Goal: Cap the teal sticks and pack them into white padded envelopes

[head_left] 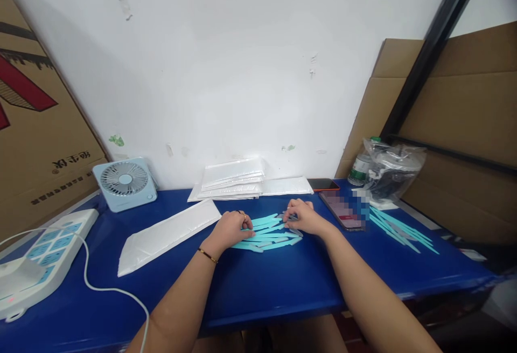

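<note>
A loose pile of long thin turquoise sticks (269, 234), with a few grey ones (297, 231) at its right end, lies on the blue tabletop in front of me. My left hand (234, 229), with a ring and a bracelet, is curled over the pile's left end, thumb and fingers closed on the sticks there. At the opposite end, my right hand (302, 217) has bent fingers and thumb pinched at the stick ends. Exactly how many each hand grips is hidden. A white padded envelope (172, 237) lies slantwise left of my left hand.
Behind the pile, several white envelopes (232, 178) are stacked against the wall. Two phones (343, 210) and more turquoise sticks (404, 229) lie right, near a bottle (358, 171) and a clear bag (390, 175). A fan (125, 183) and a corded power strip (60, 256) stand left.
</note>
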A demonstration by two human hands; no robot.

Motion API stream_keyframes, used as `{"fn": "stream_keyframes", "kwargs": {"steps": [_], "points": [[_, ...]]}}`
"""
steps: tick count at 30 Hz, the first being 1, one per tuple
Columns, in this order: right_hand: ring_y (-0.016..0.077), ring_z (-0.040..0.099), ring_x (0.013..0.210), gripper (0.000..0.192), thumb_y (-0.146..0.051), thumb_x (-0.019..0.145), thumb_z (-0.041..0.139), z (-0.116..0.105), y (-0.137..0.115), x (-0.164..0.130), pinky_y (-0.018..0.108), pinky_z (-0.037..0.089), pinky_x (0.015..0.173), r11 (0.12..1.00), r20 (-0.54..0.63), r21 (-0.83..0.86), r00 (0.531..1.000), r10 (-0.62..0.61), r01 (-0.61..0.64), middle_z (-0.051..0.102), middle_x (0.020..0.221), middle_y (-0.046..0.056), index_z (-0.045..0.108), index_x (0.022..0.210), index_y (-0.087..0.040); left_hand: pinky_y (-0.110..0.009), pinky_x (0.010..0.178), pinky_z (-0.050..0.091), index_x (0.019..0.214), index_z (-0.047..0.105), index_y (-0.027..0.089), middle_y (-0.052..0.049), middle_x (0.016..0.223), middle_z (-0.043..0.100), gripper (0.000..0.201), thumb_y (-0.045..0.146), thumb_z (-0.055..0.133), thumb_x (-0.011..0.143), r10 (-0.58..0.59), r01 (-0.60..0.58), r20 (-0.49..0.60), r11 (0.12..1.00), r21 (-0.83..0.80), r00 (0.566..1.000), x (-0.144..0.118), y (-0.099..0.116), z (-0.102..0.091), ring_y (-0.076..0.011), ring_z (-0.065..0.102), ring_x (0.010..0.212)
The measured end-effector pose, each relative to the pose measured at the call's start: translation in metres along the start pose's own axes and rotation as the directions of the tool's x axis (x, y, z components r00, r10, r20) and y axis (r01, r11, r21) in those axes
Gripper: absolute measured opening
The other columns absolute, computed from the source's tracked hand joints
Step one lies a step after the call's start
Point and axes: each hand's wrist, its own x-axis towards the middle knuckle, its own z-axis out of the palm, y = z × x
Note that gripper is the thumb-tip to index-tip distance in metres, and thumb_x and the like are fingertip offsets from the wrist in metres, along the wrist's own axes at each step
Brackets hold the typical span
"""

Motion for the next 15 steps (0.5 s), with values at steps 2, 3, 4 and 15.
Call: {"fn": "stream_keyframes", "kwargs": {"steps": [2,3,4,15], "points": [[0.0226,0.049,0.094,0.012,-0.035,0.07,0.07,0.002,-0.002,0.001,0.039,0.027,0.085,1.0,0.019,-0.007,1.0,0.01,-0.01,0.056,0.091,0.003,0.07,0.075,-0.025,-0.026,0.068,0.035,0.076,0.068,0.023,-0.001,0.081,0.065,0.02,0.041,0.064,0.07,-0.001,0.0,0.016,1.0,0.019,1.0,0.001,0.003,0.002,-0.0167,0.058,0.076],[0.0224,0.049,0.094,0.012,-0.034,0.07,0.07,0.003,-0.003,0.001,0.039,0.027,0.085,1.0,0.025,0.001,1.0,0.009,-0.009,0.056,0.09,0.002,0.069,0.075,-0.024,-0.027,0.069,0.035,0.076,0.069,0.023,-0.001,0.081,0.065,0.019,0.04,0.063,0.07,-0.006,0.005,0.018,1.0,0.026,1.0,0.001,0.004,0.003,-0.0167,0.058,0.076],[0.0222,0.049,0.094,0.012,-0.034,0.07,0.07,0.003,-0.003,0.002,0.039,0.027,0.086,1.0,0.03,0.017,1.0,0.005,-0.005,0.056,0.09,0.002,0.069,0.075,-0.023,-0.027,0.069,0.035,0.076,0.068,0.023,-0.001,0.081,0.066,0.018,0.04,0.062,0.071,-0.011,0.01,0.018,0.999,0.033,1.0,0.001,0.005,0.004,-0.0164,0.058,0.076],[0.022,0.051,0.092,0.018,-0.038,0.07,0.068,-0.01,0.013,-0.004,0.039,0.026,0.088,0.993,-0.099,0.093,0.992,0.084,-0.074,0.056,0.092,0.002,0.068,0.081,-0.024,-0.025,0.064,0.036,0.077,0.066,0.022,0.0,0.08,0.065,0.016,0.037,0.059,0.075,-0.109,0.117,-0.109,0.991,0.07,0.988,0.0,-0.008,-0.009,-0.016,0.058,0.075]]}}
